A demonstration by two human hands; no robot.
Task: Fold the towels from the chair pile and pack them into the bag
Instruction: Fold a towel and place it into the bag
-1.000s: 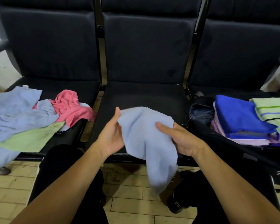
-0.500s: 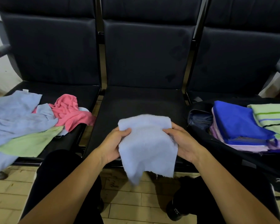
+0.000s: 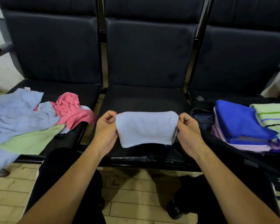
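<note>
Both hands, left [image 3: 106,131] and right [image 3: 188,131], grip tight on folded blue towel [image 3: 145,128]; black seats [image 3: 144,99]; pale floor tiles [image 3: 136,191].

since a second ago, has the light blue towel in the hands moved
Yes. The light blue towel, which hung down past the middle seat's front edge, is now pulled up and stretched sideways between the left hand and right hand.

Small light-blue folded terry towel [image 3: 145,128] mid-frame over the middle black padded seat [image 3: 144,97], left hand [image 3: 106,128] at its left edge, right hand [image 3: 188,128] at its right; loose pile of blue, pink and green towels [image 3: 31,120] on the lower-left seat; stack of folded towels [image 3: 249,125] in the open black fabric bag [image 3: 233,152] on the right seat.
</note>
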